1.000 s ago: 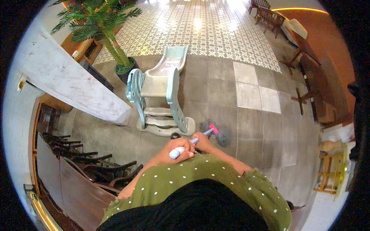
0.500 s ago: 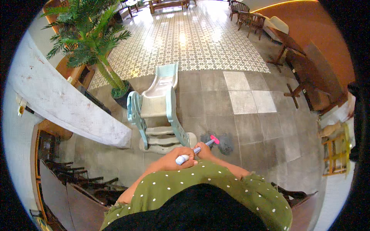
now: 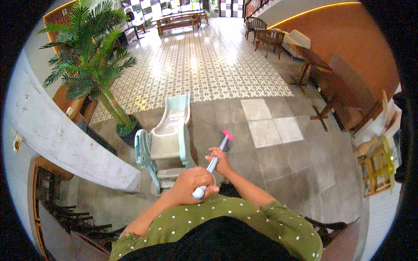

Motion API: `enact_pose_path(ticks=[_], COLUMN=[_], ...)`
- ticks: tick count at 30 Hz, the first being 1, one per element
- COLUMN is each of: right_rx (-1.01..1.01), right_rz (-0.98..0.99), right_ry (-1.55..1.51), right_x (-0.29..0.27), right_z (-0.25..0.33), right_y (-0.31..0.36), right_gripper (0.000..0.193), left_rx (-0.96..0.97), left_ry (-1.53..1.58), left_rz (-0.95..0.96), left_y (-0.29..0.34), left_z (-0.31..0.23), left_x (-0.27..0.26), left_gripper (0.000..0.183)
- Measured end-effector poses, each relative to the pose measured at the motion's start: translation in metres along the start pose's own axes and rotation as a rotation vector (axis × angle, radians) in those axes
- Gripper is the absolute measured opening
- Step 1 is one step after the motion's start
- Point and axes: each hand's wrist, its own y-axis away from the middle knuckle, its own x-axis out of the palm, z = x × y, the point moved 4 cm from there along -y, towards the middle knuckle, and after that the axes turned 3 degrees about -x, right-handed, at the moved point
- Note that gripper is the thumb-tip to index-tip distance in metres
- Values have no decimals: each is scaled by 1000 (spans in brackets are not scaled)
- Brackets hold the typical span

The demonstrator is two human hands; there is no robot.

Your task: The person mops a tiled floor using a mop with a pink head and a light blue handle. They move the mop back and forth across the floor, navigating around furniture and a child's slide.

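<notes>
On the head camera, I have the left hand (image 3: 194, 182) wrapped round the near end of a pale-blue pole (image 3: 212, 165), the right hand (image 3: 223, 164) curled loosely farther along; its pink fitting (image 3: 227, 135) sits right of the toddler slide (image 3: 170, 147). Steady control likely wants left anchoring, right guiding.

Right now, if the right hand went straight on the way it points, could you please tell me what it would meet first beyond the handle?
Beyond the handle, the right hand seems to point at the pale-blue side of the slide; depth is unclear, so it might pass above it.
</notes>
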Motion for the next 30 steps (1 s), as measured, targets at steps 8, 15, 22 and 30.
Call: enact_pose_path(ticks=[8, 15, 22, 30], right_rx=[-24, -6, -38, 211], right_rz=[473, 788, 966, 1129], right_ry=[-1, -61, 69, 329], right_x=[7, 10, 18, -44], right_z=[-101, -170, -185, -157], right_y=[-73, -67, -54, 1], right_gripper=[34, 28, 26, 30], left_rx=[-225, -447, -691, -455], left_ry=[-181, -146, 59, 305], left_rz=[-354, -356, -401, -227], left_y=[-57, -86, -75, -47], left_z=[76, 126, 140, 137], left_x=[56, 84, 100, 117], left_gripper=[28, 23, 21, 19])
